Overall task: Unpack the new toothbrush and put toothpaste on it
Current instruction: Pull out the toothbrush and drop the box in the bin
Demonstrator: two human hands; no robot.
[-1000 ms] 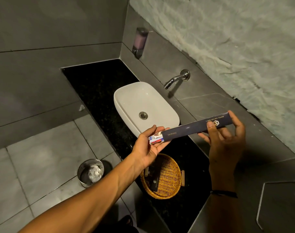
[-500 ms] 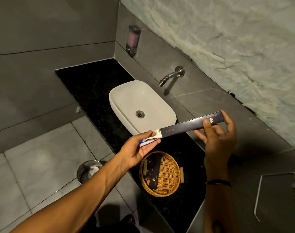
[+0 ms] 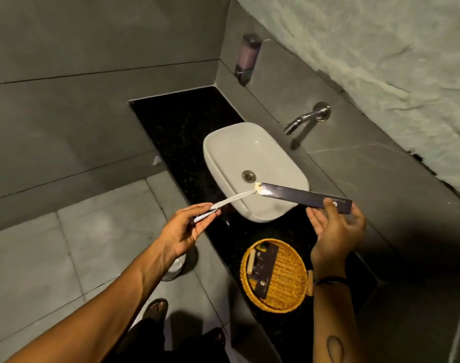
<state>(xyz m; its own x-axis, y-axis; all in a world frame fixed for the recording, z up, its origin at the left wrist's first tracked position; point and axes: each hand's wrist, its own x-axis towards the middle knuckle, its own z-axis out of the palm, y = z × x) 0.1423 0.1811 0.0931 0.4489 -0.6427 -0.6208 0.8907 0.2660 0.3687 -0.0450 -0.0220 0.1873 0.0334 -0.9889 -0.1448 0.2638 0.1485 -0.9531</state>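
A long dark toothbrush box (image 3: pixel 304 197) hangs over the white sink (image 3: pixel 276 158), and my right hand (image 3: pixel 336 226) pinches its right end. Its left end is open. A white toothbrush (image 3: pixel 233 199) sticks out of that opening, with its far end still just inside the box. My left hand (image 3: pixel 184 229) grips the near end of the toothbrush together with a small white tube (image 3: pixel 204 217), to the left of the sink. The brush's bristles are hidden.
A wicker basket (image 3: pixel 289 279) with dark packets sits on the black counter (image 3: pixel 181 121) below the sink. A wall tap (image 3: pixel 306 117) and a soap dispenser (image 3: pixel 247 57) are behind it. A metal bin (image 3: pixel 175 269) stands on the floor under my left wrist.
My left hand has drawn the toothbrush leftward, most of the way out of the box. The right hand has kept the box by its end, now over the sink.
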